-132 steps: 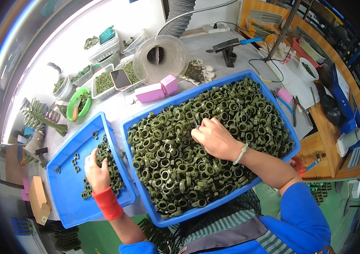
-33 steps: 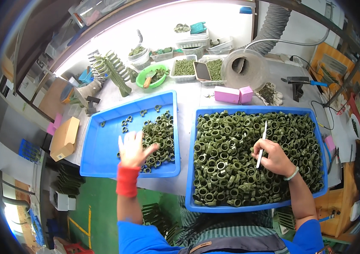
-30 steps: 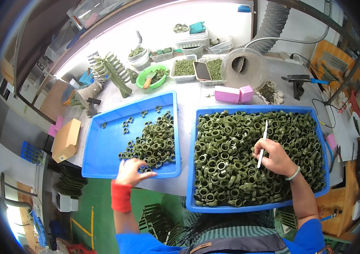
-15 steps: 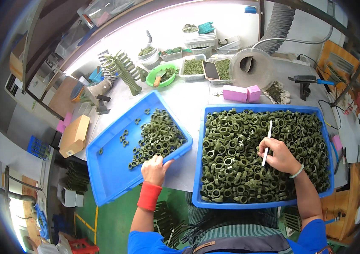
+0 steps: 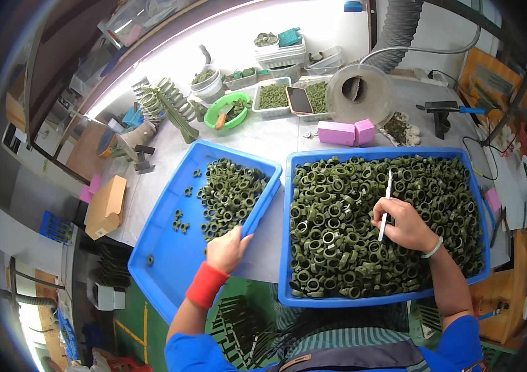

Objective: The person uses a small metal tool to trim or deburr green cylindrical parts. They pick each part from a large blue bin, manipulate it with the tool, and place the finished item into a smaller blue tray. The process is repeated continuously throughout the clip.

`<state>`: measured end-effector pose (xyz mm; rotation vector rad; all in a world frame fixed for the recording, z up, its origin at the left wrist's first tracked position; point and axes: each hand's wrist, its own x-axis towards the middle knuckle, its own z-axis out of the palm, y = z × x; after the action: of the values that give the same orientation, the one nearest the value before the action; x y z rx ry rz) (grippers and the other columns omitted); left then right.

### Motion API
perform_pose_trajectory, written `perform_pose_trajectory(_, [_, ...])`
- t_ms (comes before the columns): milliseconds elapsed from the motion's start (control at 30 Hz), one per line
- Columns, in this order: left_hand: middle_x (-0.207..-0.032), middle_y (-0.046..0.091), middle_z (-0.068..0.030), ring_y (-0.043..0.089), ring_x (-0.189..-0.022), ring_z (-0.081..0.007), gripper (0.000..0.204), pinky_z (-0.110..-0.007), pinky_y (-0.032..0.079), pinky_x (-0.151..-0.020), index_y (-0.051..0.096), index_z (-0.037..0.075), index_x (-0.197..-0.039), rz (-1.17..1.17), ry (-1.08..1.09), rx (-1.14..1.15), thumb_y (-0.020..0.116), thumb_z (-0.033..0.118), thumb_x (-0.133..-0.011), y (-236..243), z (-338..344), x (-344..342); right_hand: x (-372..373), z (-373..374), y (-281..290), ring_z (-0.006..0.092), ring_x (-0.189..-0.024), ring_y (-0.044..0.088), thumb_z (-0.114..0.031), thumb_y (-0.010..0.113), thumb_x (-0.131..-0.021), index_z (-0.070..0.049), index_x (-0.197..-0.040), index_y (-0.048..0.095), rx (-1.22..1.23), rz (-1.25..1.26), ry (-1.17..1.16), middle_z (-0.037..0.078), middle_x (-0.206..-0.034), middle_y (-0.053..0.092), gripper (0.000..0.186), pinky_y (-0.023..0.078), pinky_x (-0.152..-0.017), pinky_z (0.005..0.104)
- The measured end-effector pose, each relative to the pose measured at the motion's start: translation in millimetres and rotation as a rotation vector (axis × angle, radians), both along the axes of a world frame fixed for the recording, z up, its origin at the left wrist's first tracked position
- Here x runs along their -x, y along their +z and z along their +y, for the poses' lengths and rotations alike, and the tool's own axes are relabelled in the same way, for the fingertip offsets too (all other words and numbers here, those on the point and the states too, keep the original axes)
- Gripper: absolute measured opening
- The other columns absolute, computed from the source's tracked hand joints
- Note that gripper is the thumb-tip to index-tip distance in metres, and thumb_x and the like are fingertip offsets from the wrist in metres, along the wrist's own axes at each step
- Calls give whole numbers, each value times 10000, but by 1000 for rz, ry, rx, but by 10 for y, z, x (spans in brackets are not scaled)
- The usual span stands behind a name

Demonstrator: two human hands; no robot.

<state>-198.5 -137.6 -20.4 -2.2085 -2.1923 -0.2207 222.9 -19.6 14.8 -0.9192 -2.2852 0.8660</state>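
My left hand (image 5: 225, 249) is closed on the right rim of a smaller blue tray (image 5: 161, 242), which sits at a slant and overhangs the near table edge. Dark green rings (image 5: 229, 195) are heaped at its far right, with a few scattered ones to the left. In my right hand (image 5: 407, 228) is a slim white-handled craft knife (image 5: 385, 208), its narrow tip pointing away from me. That hand is above a large blue tray (image 5: 387, 300) filled with many dark green rings (image 5: 338, 248).
Behind the trays are two pink blocks (image 5: 336, 132), a phone (image 5: 299, 100) on tubs of green pieces, a green bowl (image 5: 235, 124) and a wide duct mouth (image 5: 363, 93). A cardboard box (image 5: 106, 208) stands at left. A dark tool on a stand (image 5: 442, 115) is at right.
The smaller tray has turned counterclockwise, its near end swinging toward me, with my left hand still on its rim. My right hand keeps the knife over the large tray.
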Motion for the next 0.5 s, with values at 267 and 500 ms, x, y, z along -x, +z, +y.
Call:
perform_pose_trajectory(267, [-729, 670, -246, 655, -691, -464, 459, -562, 517, -627, 545, 18, -919, -181, 1, 112, 435, 439, -1066, -128, 806, -504, 7, 4, 51, 303, -852, 660, -40, 705, -850, -36, -926, 557, 42, 87, -73, 104, -859, 653, 167, 519, -783, 397])
perform_pose_trajectory(500, [-744, 663, -228, 646, -699, -458, 443, -555, 499, -635, 539, 44, -902, -330, 13, 20, 427, 436, -1073, -195, 1047, -600, 50, -63, 87, 176, -815, 675, -88, 755, -886, -37, -1016, 545, 205, 208, -151, 66, -893, 662, 252, 536, -737, 324])
